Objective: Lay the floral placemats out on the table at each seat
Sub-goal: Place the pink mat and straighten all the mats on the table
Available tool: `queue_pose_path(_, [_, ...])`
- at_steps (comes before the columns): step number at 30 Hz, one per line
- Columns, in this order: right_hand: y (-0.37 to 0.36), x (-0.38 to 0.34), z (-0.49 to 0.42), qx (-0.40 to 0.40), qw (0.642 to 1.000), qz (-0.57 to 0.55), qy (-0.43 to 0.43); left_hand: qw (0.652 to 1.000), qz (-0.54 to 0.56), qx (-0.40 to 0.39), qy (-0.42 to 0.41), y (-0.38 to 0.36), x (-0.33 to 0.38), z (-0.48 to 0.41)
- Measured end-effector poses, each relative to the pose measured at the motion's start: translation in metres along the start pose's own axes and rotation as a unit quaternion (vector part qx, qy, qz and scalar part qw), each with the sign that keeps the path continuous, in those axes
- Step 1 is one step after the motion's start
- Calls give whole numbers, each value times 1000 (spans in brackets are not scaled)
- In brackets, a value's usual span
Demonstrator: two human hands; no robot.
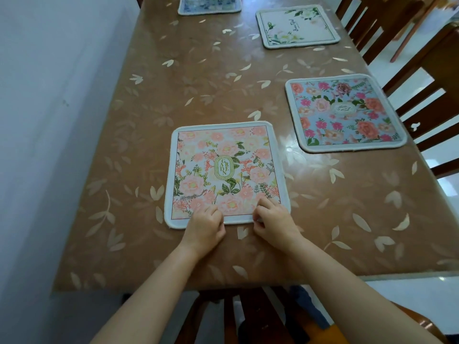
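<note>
- The pink "Garden" placemat (223, 170) lies flat on the worktop (173, 83) at the near end, right in front of the near chair (231, 314) tucked underneath.
- The left grip (205, 225) and right grip (272, 220) both sit on its near hem, either side of the middle. The fingers are curled and pinching the edge, so both are grasping the mat and neither is released.
- My read is that this is the final squaring-up of this mat, so tiny nudges only. Move both grips evenly or one corner swings out.
- The hem looks roughly parallel to the worktop's near edge. The wide lens bends things though, so judge by the gap at both corners.
- That glossy cover looks slick, so I'd pat the mat flat before letting go, then lift straight off so nothing drags.
- For reference, the blue rose placemat (345, 112) and the white placemat (296, 26) lie along the right side by the side chairs (422, 100). A fourth placemat (210, 4) is at the far end, partly cut off. Matching their setback from the edge would make it look tidy.
</note>
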State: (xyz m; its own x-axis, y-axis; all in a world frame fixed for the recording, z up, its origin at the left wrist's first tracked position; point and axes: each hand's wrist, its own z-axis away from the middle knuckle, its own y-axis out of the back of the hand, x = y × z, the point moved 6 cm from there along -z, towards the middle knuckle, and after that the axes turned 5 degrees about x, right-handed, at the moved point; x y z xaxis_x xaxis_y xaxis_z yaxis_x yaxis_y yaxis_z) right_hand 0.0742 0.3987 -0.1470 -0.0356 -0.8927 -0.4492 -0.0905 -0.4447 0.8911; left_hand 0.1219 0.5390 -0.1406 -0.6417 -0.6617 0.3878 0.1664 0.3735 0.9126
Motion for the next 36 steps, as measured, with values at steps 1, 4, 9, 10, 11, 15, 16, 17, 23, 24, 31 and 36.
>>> queue_pose_path(1, [-2, -3, 3, -8, 1000, 3, 8, 1000, 0, 3, 7, 1, 0, 7])
queue_pose_path(4, [-6, -11, 13, -19, 999, 7, 33, 1000, 3, 9, 25, 5, 2, 25])
queue_pose_path(9, [-10, -20, 28, -36, 998, 11, 44, 999, -1, 11, 43, 7, 4, 46])
queue_pose_path(10, [-11, -22, 30, -44, 998, 9, 45, 999, -2, 11, 48, 8, 4, 50])
queue_pose_path(11, [-12, -23, 32, -55, 997, 10, 46, 999, -2, 12, 51, 8, 4, 52])
queue_pose_path(15, [-13, -25, 38, -70, 996, 31, 54, 999, -2, 24, 42, 12, 7, 60])
queue_pose_path(16, [-13, -24, 40, -70, 995, 35, 57, 999, -3, 29, 40, 13, 6, 62])
queue_pose_path(17, [-12, -23, 42, -72, 995, 40, 56, 998, -3, 34, 43, 14, 4, 65])
queue_pose_path(23, [0, -10, 48, -41, 997, 56, 34, 991, -11, 56, 119, 22, -23, 81])
queue_pose_path(24, [2, -10, 48, -34, 997, 56, 32, 991, -11, 54, 124, 23, -25, 82])
queue_pose_path(31, [4, -10, 47, -26, 998, 42, 24, 991, -6, 45, 126, 22, -24, 80])
queue_pose_path(36, [12, -10, 54, -6, 998, 47, 32, 993, -13, 35, 109, 19, -19, 77])
